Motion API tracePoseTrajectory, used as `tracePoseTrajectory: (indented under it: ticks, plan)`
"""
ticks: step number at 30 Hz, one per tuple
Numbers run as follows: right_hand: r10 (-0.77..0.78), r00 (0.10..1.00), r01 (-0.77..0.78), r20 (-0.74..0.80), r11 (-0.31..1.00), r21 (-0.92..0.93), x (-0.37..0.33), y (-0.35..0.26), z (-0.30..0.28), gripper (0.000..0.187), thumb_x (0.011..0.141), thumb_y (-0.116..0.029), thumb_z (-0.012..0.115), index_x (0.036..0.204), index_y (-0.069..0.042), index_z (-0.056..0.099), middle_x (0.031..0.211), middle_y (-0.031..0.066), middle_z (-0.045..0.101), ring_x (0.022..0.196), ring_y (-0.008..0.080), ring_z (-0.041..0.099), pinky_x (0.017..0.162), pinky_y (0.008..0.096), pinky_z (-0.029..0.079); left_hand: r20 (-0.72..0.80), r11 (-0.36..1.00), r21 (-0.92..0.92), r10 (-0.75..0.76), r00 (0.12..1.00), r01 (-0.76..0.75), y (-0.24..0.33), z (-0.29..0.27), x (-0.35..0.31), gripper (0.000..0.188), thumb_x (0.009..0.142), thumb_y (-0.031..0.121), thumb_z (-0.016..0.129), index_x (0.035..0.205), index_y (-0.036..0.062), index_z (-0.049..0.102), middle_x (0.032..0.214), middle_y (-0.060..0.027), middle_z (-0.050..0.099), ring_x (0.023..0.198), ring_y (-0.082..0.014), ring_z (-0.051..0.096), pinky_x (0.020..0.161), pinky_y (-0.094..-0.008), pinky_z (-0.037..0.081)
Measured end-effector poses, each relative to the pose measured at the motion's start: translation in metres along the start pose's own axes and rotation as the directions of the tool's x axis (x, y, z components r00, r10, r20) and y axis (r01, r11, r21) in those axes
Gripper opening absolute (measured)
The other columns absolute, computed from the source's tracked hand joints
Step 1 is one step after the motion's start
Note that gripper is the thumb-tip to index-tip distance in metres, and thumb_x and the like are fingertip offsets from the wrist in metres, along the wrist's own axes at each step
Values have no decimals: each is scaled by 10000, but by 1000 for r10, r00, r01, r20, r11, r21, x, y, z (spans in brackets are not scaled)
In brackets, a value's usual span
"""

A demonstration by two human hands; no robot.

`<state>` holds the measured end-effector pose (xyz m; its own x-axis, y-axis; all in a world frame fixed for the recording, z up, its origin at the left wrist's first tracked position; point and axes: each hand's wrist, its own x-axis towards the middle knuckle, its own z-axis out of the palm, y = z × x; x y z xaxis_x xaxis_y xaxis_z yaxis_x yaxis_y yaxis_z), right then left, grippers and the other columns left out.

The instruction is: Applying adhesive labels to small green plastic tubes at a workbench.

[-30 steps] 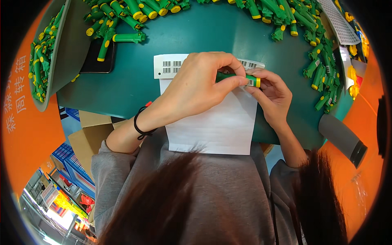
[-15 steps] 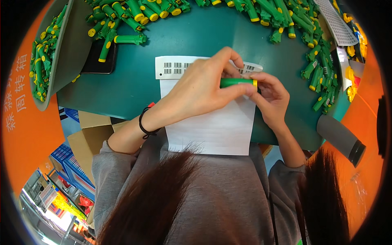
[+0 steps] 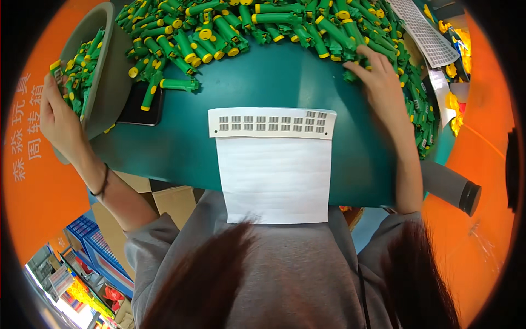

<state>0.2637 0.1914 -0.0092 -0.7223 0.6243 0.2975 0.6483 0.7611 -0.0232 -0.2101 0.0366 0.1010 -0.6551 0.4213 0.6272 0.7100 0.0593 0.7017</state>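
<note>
One white rectangular label sheet point(image 3: 272, 123) lies centre-table while the left hand point(image 3: 59, 118) grips a grey bin's point(image 3: 112, 82) rim and the right hand point(image 3: 378, 74) spreads over far green-and-yellow plastic tubes point(image 3: 329, 24).

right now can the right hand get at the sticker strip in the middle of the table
Probably yes. The right hand rests on the pile of green and yellow pieces, and the sticker strip lies uncovered on bare green table with nothing between them.

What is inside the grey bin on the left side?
The grey bin holds green and yellow plastic pieces like those heaped on the table. The left hand is at its outer rim. Its bottom is covered by the pieces.
</note>
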Motion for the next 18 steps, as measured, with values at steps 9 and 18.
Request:
tracePoseTrajectory:
  ticks: [9, 18]
  plan:
    - [467, 865, -253, 185, 85, 964, -28, -38, 5, 363, 1016, -118, 555, 1361, -10, 518, 1251, 127, 607, 1143, 224, 595, 980, 338, 464, 693, 889, -409, 449, 564, -206, 73, 89, -190, 218, 821, 105, 755, 1031, 88, 701, 1088, -49, 675, 933, -237, 656, 770, -350, 553]
    - [439, 832, -227, 340, -289, 930, -66, -87, 6, 255, 1037, -111, 534, 1274, -20, 555, 1348, 129, 525, 840, 145, 570, 721, 264, 462, 592, 826, -440, 561, 578, -351, 51, 132, -240, 186, 782, 64, 774, 963, 91, 742, 979, -10, 691, 802, -187, 655, 653, -300, 550]
